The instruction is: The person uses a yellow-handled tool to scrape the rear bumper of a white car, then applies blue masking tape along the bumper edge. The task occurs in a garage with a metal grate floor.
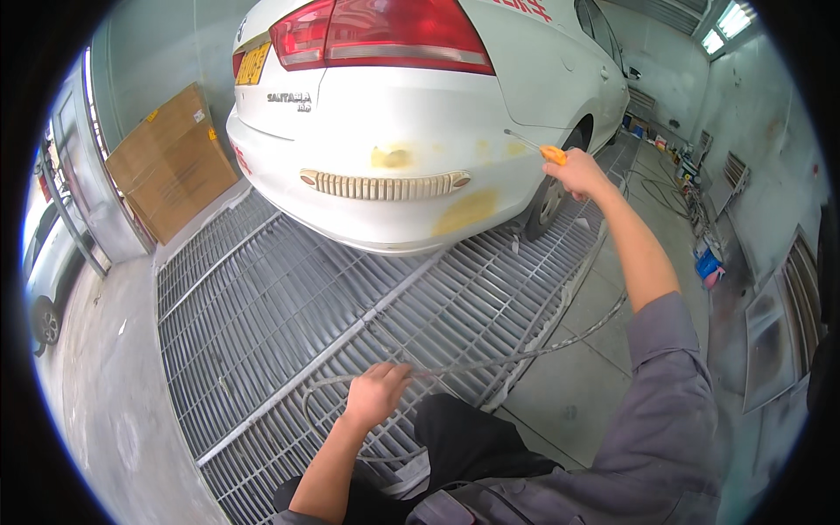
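My right hand (575, 173) is stretched forward, closed around the orange handle of a screwdriver (553, 155). Its thin metal shaft points left at the rear corner of a white car (350, 105); whether the tip touches the paint I cannot tell. Yellowish patches (468, 213) mark the bumper, above and below a ribbed pale strip (385, 185) with rounded ends. Low in front of me, my left hand (378, 394) has its fingers curled at a grey hose (516, 357), which runs in at the fingertips and out on the other side. The fingertips are slightly blurred.
Metal floor grating (262, 306) lies under the car and me. A large cardboard sheet (171, 166) leans on the left wall. Cans and bottles (691, 175) line the right wall, with a blue container (707, 262) nearer. Another car (57, 262) stands outside at the left.
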`<action>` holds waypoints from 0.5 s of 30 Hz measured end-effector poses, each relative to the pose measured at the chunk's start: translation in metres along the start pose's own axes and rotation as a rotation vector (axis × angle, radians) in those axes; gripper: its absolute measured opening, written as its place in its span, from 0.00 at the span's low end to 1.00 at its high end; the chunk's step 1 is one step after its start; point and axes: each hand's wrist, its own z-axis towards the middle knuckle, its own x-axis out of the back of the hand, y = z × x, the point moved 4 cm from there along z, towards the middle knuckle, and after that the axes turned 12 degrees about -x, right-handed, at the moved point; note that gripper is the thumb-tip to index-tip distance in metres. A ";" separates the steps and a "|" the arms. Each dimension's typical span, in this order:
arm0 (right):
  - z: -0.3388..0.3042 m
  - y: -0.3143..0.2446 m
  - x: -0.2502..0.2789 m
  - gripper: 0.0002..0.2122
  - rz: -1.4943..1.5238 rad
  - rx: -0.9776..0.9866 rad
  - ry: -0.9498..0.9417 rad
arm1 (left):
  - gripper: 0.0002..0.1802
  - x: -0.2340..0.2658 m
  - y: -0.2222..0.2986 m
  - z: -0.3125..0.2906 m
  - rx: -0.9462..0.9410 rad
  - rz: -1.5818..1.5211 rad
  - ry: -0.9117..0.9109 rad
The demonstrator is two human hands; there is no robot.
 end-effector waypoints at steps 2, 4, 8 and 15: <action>0.012 0.001 0.013 0.19 -0.029 -0.069 0.039 | 0.14 -0.002 0.002 0.001 0.009 -0.008 -0.002; 0.020 0.006 0.018 0.20 -0.138 -0.120 0.037 | 0.15 -0.001 0.005 0.003 0.022 -0.011 -0.012; 0.023 0.015 0.017 0.20 -0.208 -0.233 0.003 | 0.15 0.000 0.009 0.006 -0.019 -0.042 0.011; 0.014 0.051 -0.023 0.21 -0.354 -0.207 -0.075 | 0.15 0.002 0.013 0.012 -0.020 0.021 0.013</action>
